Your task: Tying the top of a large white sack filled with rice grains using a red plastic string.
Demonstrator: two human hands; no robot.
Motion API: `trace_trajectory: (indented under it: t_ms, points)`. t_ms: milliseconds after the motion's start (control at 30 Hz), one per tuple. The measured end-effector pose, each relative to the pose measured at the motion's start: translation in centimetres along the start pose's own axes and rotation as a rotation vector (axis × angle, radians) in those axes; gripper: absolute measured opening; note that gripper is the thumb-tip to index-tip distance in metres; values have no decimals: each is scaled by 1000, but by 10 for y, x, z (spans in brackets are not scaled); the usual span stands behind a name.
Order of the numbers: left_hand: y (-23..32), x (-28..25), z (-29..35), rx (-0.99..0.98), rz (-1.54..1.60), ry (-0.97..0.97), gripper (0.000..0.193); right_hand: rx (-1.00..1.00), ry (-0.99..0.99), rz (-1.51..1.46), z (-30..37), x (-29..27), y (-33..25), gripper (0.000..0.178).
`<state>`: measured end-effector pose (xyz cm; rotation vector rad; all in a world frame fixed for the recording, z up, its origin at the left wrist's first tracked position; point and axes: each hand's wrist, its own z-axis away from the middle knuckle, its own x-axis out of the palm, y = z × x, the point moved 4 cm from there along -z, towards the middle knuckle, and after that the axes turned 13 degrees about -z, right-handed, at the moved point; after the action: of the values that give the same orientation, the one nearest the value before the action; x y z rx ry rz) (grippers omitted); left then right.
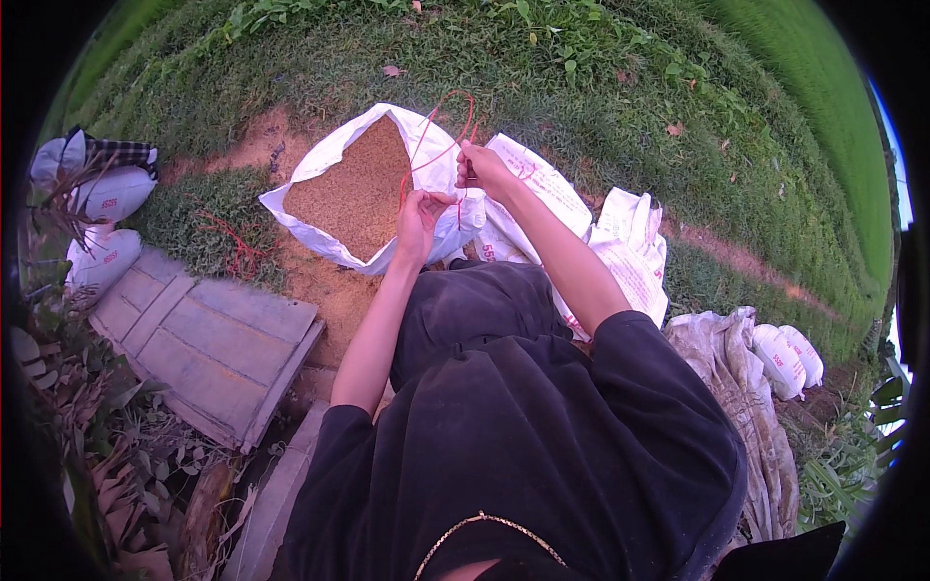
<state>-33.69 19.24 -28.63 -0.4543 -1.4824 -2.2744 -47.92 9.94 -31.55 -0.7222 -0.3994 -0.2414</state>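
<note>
An open white sack (320, 159) full of brown grain (351, 189) stands in front of me, its mouth spread wide. Over its right rim, both of my hands grip a thin red string (449, 147), which loops up between them. My left hand (418, 221) pinches one part of it by the sack's near right edge. Slightly higher and farther right, my right hand (484, 170) is closed on another part, and a loose end hangs down below. The exact finger grip is too small to make out.
Flattened white sacks (625, 247) lie to the right of the open one. More red strings (237, 250) are on the grass at left, near a grey slab (218, 334). Filled sacks (107, 259) sit far left, others (787, 360) far right, beside a crumpled dirty sheet (741, 397).
</note>
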Motion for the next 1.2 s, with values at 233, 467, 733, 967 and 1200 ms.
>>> trace_trajectory:
  t_ms: [233,467,733,967,1200]
  points:
    - [-27,-16,-10,-112,-180,113,30,-108,-31,171,-18,15,-16,34]
    - [-37,-10,-5,-151,-221,61,27,-149,72,386,-56,-32,-27,37]
    - [-25,10,-24,-16,-1044,34,27,-381,-334,531,42,47,-35,33]
    - [-17,-8,-35,-9,-981,153,29,-556,355,666,63,-20,40,35]
    - [-16,-30,-21,-60,-1081,217,34,-682,168,837,72,-24,38,19]
